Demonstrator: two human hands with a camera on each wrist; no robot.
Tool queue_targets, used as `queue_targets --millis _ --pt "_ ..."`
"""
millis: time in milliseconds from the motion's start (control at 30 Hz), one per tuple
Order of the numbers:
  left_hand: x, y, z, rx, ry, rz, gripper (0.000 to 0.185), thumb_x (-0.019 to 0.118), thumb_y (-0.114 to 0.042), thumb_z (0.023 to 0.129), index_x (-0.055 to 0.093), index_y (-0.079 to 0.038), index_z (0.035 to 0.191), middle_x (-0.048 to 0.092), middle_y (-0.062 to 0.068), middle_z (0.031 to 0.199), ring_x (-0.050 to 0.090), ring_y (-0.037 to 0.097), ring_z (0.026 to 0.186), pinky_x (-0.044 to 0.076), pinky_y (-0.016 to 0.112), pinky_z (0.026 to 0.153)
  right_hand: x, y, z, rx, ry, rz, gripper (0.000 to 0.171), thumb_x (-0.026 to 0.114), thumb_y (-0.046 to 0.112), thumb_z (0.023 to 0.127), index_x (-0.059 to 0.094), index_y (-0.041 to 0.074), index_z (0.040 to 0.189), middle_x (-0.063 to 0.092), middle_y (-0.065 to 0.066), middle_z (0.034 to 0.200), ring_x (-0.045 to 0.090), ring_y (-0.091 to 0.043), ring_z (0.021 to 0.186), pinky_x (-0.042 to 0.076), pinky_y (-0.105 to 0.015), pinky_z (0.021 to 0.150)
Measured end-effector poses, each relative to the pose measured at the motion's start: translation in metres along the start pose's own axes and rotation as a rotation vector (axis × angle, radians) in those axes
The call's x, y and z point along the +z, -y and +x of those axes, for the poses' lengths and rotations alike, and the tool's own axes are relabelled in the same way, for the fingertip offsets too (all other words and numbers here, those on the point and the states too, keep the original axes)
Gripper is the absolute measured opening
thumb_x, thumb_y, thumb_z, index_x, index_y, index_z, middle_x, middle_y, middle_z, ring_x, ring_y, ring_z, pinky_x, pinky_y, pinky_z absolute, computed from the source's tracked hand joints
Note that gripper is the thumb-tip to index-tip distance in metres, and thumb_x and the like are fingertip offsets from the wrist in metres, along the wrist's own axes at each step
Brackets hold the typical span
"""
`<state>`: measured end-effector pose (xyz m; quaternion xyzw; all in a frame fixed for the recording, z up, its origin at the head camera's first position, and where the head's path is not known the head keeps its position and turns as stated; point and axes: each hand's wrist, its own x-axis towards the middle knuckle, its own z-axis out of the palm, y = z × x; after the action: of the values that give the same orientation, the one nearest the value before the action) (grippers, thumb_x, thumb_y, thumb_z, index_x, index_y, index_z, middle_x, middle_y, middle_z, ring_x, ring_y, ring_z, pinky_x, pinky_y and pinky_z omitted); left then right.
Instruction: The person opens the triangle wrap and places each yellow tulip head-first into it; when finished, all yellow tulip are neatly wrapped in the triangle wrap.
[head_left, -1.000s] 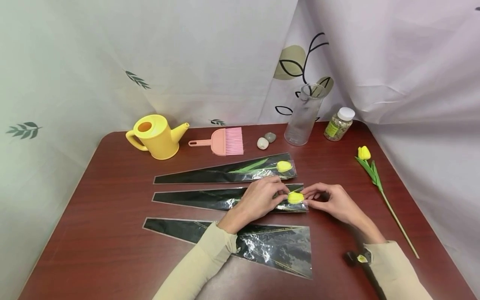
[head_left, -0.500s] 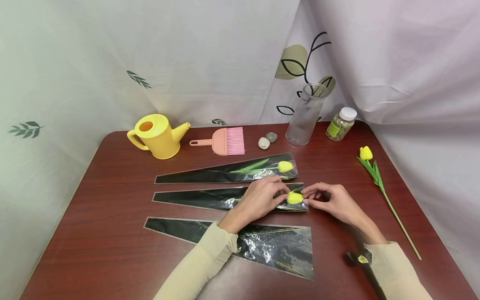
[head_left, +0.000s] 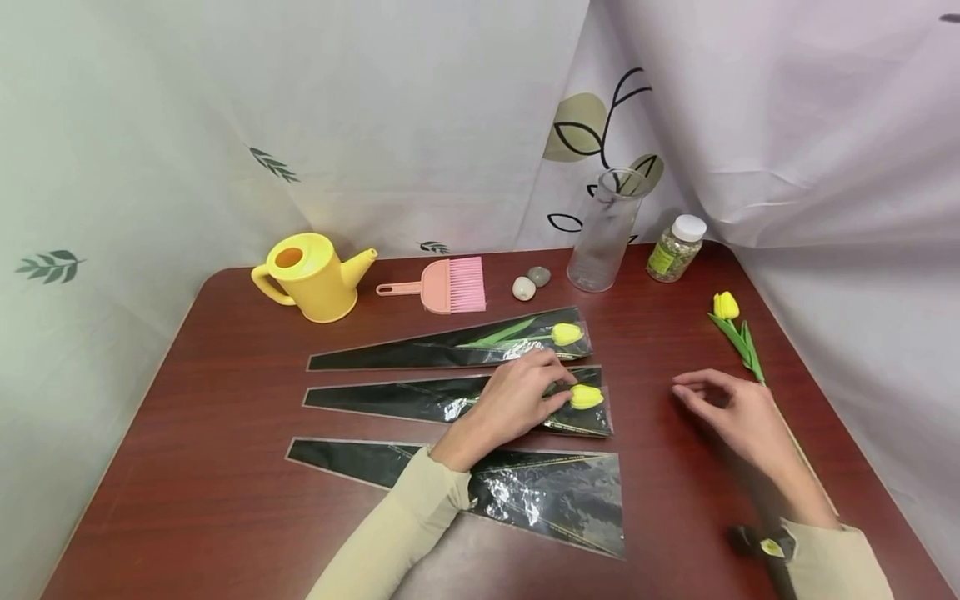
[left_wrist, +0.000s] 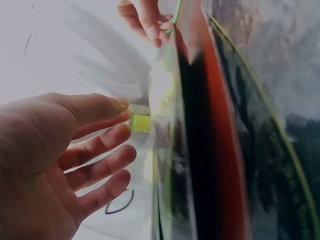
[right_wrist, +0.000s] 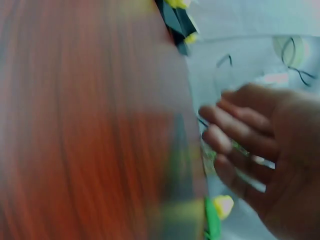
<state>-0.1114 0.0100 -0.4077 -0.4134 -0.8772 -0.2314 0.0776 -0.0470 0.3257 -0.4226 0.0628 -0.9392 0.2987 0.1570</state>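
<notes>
The left hand (head_left: 517,398) rests on the middle cellophane flower sleeve (head_left: 450,398), black with a clear wide end, its fingers lying relaxed across the film just left of the yellow tulip bloom (head_left: 586,397) inside it — pressing rather than pinching, as far as the head view shows. The right hand (head_left: 738,417) hovers apart, to the right of that sleeve, fingers loosely spread and holding nothing. Just beyond it on the dark red wooden table (head_left: 225,500) lies a loose yellow tulip with a green stem (head_left: 738,337), its bloom pointing far.

A second filled sleeve (head_left: 450,346) lies just far of the middle one; a wider, flat sleeve (head_left: 540,496) lies near, partly under the left forearm.

To do this well, I judge the left hand should keep the film flat and steady so the sleeved flower does not slide, while the right hand takes the loose tulip by the stem — not the bloom.

Along the far edge stand a yellow plastic watering can (head_left: 311,275), a pink hand brush (head_left: 442,287) and a clear glass vase (head_left: 603,233).
</notes>
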Motion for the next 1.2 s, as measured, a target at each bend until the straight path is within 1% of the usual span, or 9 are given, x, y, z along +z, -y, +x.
queue_targets --millis 167,233,300,367,500,600,733,933,1200 --pt "-0.006 -0.012 -0.004 0.046 0.035 -0.008 0.015 0.07 -0.031 0.092 0.076 -0.021 0.102 0.061 -0.01 0.096 0.054 0.005 0.087 0.047 0.02 0.071 -0.029 -0.019 -0.007 0.18 -0.12 -0.109 0.012 0.073 0.022 0.088 0.077 0.017 0.098 0.069 0.004 0.076 0.049 0.015 0.064 0.037 -0.018 0.061" --pt "-0.006 -0.017 -0.009 0.061 0.06 0.005 0.015 0.069 -0.032 0.092 0.076 -0.022 0.101 0.061 -0.011 0.096 0.054 0.005 0.087 0.047 0.02 0.071 -0.038 -0.026 -0.008 0.232 -0.143 -0.157 0.014 0.071 0.023 0.089 0.076 0.014 0.099 0.069 0.002 0.075 0.046 0.015 0.062 0.035 -0.021 0.06" --pt "-0.005 -0.022 -0.014 0.08 0.086 0.018 0.015 0.069 -0.034 0.092 0.076 -0.023 0.1 0.061 -0.012 0.095 0.054 0.005 0.086 0.047 0.019 0.07 -0.044 -0.032 -0.01 0.273 -0.149 -0.202 0.017 0.069 0.022 0.089 0.075 0.011 0.1 0.068 -0.002 0.074 0.05 0.006 0.061 0.033 -0.027 0.059" --pt "-0.002 -0.028 -0.02 0.107 0.112 0.028 0.015 0.07 -0.034 0.092 0.076 -0.024 0.1 0.06 -0.013 0.093 0.053 0.004 0.086 0.047 0.018 0.07 -0.049 -0.037 -0.012 0.312 -0.139 -0.238 0.02 0.067 0.021 0.089 0.074 0.007 0.1 0.069 -0.008 0.077 0.057 -0.012 0.064 0.033 -0.033 0.058" --pt "0.004 -0.041 -0.033 0.192 0.172 0.091 0.018 0.07 -0.04 0.09 0.075 -0.024 0.097 0.057 -0.013 0.088 0.051 0.004 0.081 0.045 0.016 0.069 -0.053 -0.045 -0.015 0.403 -0.069 -0.273 0.03 0.065 0.024 0.09 0.071 0.003 0.109 0.069 -0.021 0.094 0.058 -0.049 0.083 0.036 -0.046 0.056" --pt "0.009 -0.048 -0.041 0.23 0.217 0.144 0.023 0.072 -0.045 0.087 0.074 -0.024 0.095 0.055 -0.013 0.087 0.05 0.003 0.08 0.045 0.015 0.07 -0.054 -0.049 -0.016 0.46 -0.004 -0.284 0.036 0.064 0.029 0.091 0.069 0.003 0.115 0.065 -0.028 0.107 0.053 -0.058 0.092 0.036 -0.049 0.055" --pt "0.014 -0.052 -0.048 0.232 0.236 0.181 0.029 0.075 -0.049 0.081 0.075 -0.024 0.097 0.054 -0.012 0.089 0.05 0.004 0.082 0.045 0.015 0.07 -0.055 -0.053 -0.016 0.491 0.047 -0.287 0.038 0.065 0.033 0.092 0.069 0.003 0.114 0.063 -0.03 0.11 0.052 -0.059 0.09 0.036 -0.046 0.051" --pt "0.02 -0.05 -0.051 0.23 0.214 0.173 0.03 0.079 -0.047 0.078 0.076 -0.025 0.098 0.055 -0.012 0.09 0.048 0.004 0.082 0.044 0.015 0.069 -0.055 -0.057 -0.016 0.463 0.071 -0.287 0.035 0.067 0.033 0.091 0.072 0.004 0.109 0.066 -0.028 0.105 0.053 -0.057 0.09 0.039 -0.048 0.053" --pt "0.022 -0.049 -0.051 0.276 0.181 0.14 0.015 0.078 -0.043 0.08 0.077 -0.029 0.083 0.059 -0.014 0.085 0.046 0.004 0.076 0.038 0.013 0.063 -0.054 -0.059 -0.016 0.446 0.064 -0.292 0.03 0.07 0.03 0.088 0.073 0.004 0.104 0.071 -0.011 0.083 0.057 -0.051 0.083 0.039 -0.048 0.054"
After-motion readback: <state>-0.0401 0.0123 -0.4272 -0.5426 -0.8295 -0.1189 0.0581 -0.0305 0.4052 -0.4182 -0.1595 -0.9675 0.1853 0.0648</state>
